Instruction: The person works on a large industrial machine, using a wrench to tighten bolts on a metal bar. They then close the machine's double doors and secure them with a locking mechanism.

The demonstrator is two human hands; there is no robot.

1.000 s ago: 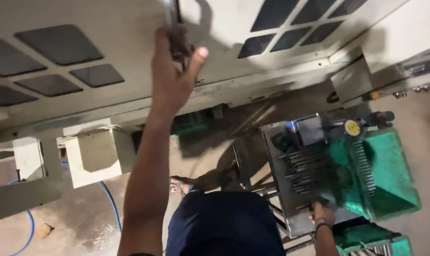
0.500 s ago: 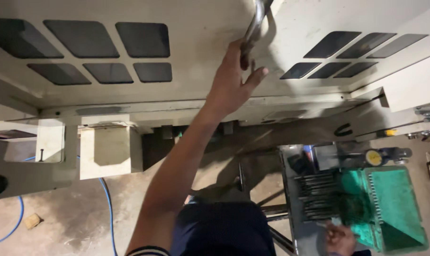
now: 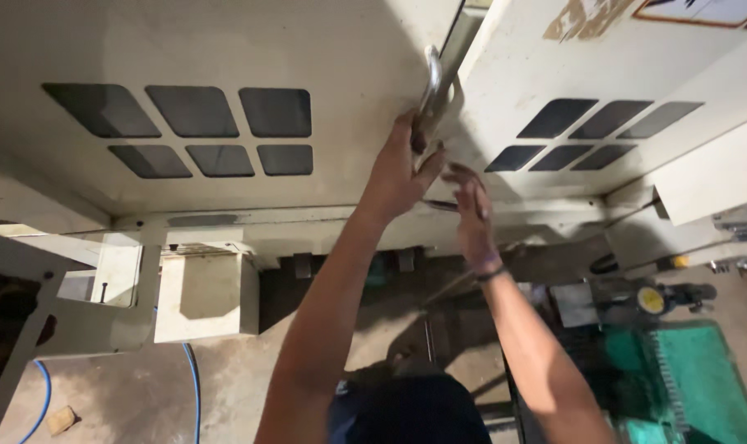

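Up comes the right hand (image 3: pixel 472 215); half a second ago it was low by the green tray, and now it is raised next to the left hand (image 3: pixel 400 168). The view has moved too, so the door handle sits higher and more to the middle.

Both arms reach up and away from the body. The left arm is long and nearly straight. Its hand is closed around the bottom of the metal handle (image 3: pixel 433 90), thumb on one side and fingers on the other. The right arm is bent a bit at the wrist, which has a dark band (image 3: pixel 490 271) on it. The right hand is blurry. Its fingers are curled and seem to pinch a thin dark tool (image 3: pixel 439 205), but I cannot tell for sure.

The handle is on the edge of a cream machine door (image 3: pixel 225 66), right where it meets a second door (image 3: pixel 571 74). The right hand is just below and beside it.

Both doors have dark slanted windows (image 3: pixel 192 131). Lower down are a cream box (image 3: pixel 205 296), a blue hose (image 3: pixel 194 386), a green tray (image 3: pixel 694 370) and a small yellow dial (image 3: pixel 651 300). Nothing blocks the hands.
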